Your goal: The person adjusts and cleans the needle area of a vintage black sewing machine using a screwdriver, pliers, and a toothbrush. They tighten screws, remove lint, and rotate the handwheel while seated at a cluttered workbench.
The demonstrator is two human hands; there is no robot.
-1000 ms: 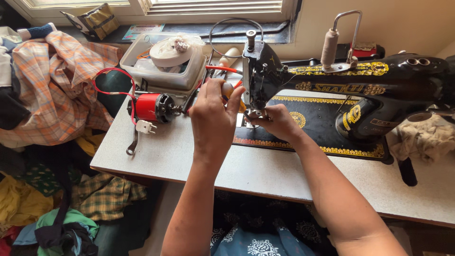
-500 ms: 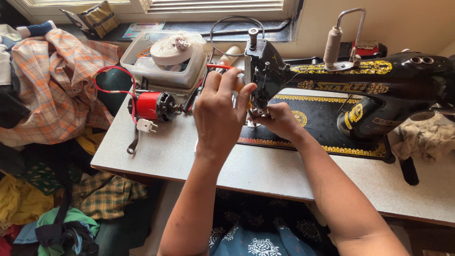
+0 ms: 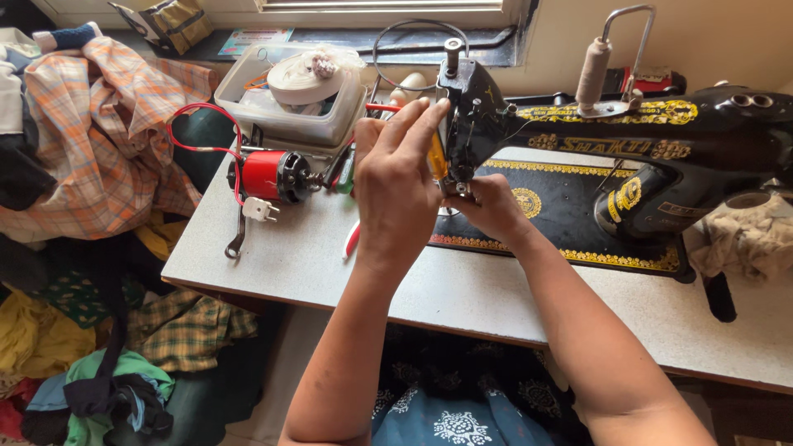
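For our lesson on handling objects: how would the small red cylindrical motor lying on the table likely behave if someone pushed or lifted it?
The small red cylindrical motor lies on its side, so a push might roll it. Its red wire and white plug would probably drag floppily behind. With a metal-looking body, it is likely heavy for its size.

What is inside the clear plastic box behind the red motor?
In the clear plastic box a roll of white tape lies on top, with a bit of orange beside it. What lies lower in the box is covered and blurred by its walls.
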